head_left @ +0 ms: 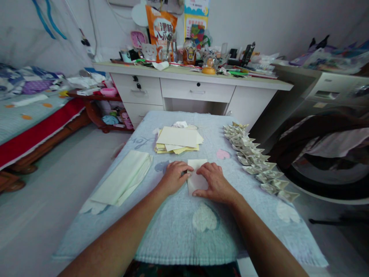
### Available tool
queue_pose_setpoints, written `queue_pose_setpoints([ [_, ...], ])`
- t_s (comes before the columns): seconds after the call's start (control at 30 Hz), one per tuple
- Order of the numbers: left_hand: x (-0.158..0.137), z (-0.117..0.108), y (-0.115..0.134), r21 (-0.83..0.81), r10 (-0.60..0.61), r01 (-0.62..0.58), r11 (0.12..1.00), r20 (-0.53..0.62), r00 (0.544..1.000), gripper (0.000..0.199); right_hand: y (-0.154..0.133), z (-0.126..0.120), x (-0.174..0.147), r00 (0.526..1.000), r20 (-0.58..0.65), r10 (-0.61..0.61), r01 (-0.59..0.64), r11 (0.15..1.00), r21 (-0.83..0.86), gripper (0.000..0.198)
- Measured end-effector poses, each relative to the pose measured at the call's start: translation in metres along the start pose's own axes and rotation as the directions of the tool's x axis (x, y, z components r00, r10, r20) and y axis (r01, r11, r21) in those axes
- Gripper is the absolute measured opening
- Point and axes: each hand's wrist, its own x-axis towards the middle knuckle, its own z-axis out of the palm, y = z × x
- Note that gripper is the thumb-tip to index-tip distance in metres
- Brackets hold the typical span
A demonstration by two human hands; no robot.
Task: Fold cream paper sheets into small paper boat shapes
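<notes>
A small white sheet of folded paper [197, 181] lies on the cloth-covered table in front of me. My left hand [175, 177] is at its left edge, thumb and forefinger closed on the margin. Across the right part of the paper rests my right hand [212, 182], thumb spread away from the fingers, fingertips on the surface. Just beyond is a stack of cream and yellow paper sheets [178, 137]. To the left lies a larger folded pale-green paper bundle [123, 177]. Several folded paper pieces with pointed ends [256, 161] stand in a row along the right side.
A light blue patterned cloth [173, 231] covers the table. Behind it stands a white desk [198, 90] crowded with jars, a pink clock [138, 39] and an orange bag [161, 32]. A bed [37, 119] is at left, a washing machine [331, 92] at right.
</notes>
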Motion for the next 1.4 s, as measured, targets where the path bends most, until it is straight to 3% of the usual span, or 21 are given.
queue_pose_setpoints([
  [0.1, -0.001, 0.003, 0.000, -0.204, -0.080, 0.063, 0.977, -0.078, 0.994, 0.024, -0.002, -0.002, -0.001, 0.999, -0.038, -0.024, 0.024, 1.000, -0.004, 0.074],
  [0.23, -0.001, 0.005, 0.000, -0.515, -0.248, 0.145, 0.845, -0.137, 0.959, 0.030, -0.005, -0.003, -0.001, 0.990, -0.123, -0.064, 0.058, 0.997, -0.049, 0.080],
  [0.43, 0.000, 0.002, 0.005, -0.714, -0.385, 0.226, 0.663, -0.067, 0.921, 0.037, -0.013, 0.001, 0.001, 0.978, -0.192, -0.075, 0.047, 0.988, -0.148, 0.053],
  [0.6, -0.003, 0.001, 0.011, -0.742, -0.405, 0.245, 0.624, -0.039, 0.913, 0.030, -0.014, 0.006, 0.000, 0.964, -0.236, -0.119, 0.073, 0.978, -0.194, 0.047],
  [0.83, -0.006, 0.002, 0.010, -0.622, -0.324, 0.213, 0.753, -0.068, 0.944, 0.025, -0.015, 0.002, 0.000, 0.981, -0.140, -0.133, 0.114, 0.984, -0.140, 0.035],
  [1.0, -0.007, 0.001, 0.009, -0.557, -0.319, 0.256, 0.790, -0.016, 0.948, 0.031, -0.020, 0.001, 0.000, 0.985, -0.075, -0.156, 0.146, 0.982, -0.117, 0.033],
  [1.17, -0.007, -0.002, 0.010, -0.492, -0.300, 0.232, 0.839, -0.061, 0.952, 0.025, -0.020, 0.003, 0.001, 0.984, -0.056, -0.166, 0.156, 0.974, -0.162, 0.032],
  [1.4, -0.007, 0.003, 0.002, -0.560, -0.370, 0.290, 0.776, -0.032, 0.928, 0.023, -0.020, 0.005, 0.001, 0.985, -0.063, -0.160, 0.149, 0.977, -0.150, 0.032],
])
